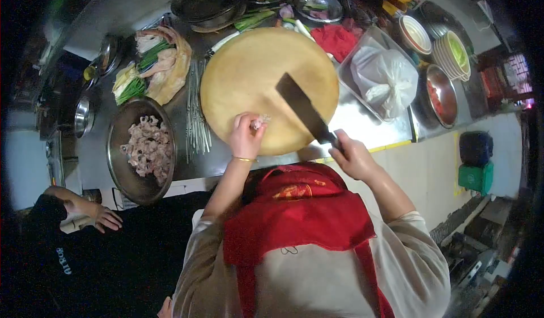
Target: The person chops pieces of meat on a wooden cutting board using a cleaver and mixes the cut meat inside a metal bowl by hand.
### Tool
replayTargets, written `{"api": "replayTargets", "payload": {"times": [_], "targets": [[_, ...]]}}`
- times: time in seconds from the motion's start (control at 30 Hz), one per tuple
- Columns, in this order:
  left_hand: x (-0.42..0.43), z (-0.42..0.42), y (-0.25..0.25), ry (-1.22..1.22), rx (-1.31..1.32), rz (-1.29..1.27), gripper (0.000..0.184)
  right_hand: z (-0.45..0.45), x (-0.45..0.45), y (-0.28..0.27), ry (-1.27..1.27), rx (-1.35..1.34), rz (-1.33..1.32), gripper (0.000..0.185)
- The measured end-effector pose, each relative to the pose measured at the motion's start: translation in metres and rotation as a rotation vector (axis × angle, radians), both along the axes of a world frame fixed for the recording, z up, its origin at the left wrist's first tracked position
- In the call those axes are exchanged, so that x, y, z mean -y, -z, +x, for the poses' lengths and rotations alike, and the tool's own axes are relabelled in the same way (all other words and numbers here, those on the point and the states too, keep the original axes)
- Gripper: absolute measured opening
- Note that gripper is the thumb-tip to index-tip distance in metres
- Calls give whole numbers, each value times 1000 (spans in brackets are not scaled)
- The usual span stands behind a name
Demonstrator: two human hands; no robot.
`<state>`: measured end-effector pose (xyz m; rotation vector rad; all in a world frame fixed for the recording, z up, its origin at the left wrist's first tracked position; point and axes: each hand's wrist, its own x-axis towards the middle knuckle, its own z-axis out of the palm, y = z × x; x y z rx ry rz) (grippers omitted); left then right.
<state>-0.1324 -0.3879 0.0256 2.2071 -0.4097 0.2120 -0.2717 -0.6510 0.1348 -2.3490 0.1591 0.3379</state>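
Note:
My right hand [352, 156] is wrapped round the handle of a cleaver [303, 107], whose dark blade slants up and left above the round cutting board [238, 63]. Near the board's front left edge, my left hand [246, 131] pinches a small piece of pale pinkish meat [260, 122] between its fingertips. To the left of the board stands a metal bowl [120, 160] of chopped meat pieces [148, 145]. Between the bowl and the board lies a bundle of thin metal skewers [197, 111].
Raw meat [175, 63] and green vegetables [130, 90] lie at the left back. On the right are a clear bin [362, 100] holding a tied white bag [385, 77], stacked bowls [453, 57] and a metal bowl [447, 114]. A person in black [113, 261] stands close on my left.

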Motion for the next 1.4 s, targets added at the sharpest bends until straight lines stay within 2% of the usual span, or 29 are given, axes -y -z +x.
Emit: {"api": "replayTargets", "payload": {"times": [0.03,0.13,0.23,0.33,0.43,0.53,0.63,0.83,1.03,1.13,1.23,1.4], "targets": [[0,0,6,-25,32,116,29,-1,-5,-5,-15,-28,18,29],[-11,-3,15,31,228,80,23,0,-14,-15,-124,-24,5,31],[-16,-11,9,31,298,68,22,0,-20,-11,-210,16,-12,34],[-23,-12,19,22,178,34,20,1,-24,-4,-252,25,-1,38],[-20,-12,21,-6,177,76,20,2,-24,-4,-301,22,-30,42],[-19,-8,17,51,230,164,17,3,-24,-12,-299,-14,-26,42],[-18,-7,13,56,244,145,15,4,-23,-20,-322,-71,-32,41],[-17,-6,9,54,316,174,15,23,-39,-13,-329,-26,-25,37],[-17,-7,13,16,302,164,15,54,-60,0,-375,2,20,31],[-14,-9,8,-9,309,166,15,42,-50,-20,-378,-142,-25,29],[-15,-9,10,5,312,163,15,32,-45,-14,-367,-157,-61,31],[-19,-7,7,25,296,174,16,65,-72,-2,-388,-143,-49,32]]}}
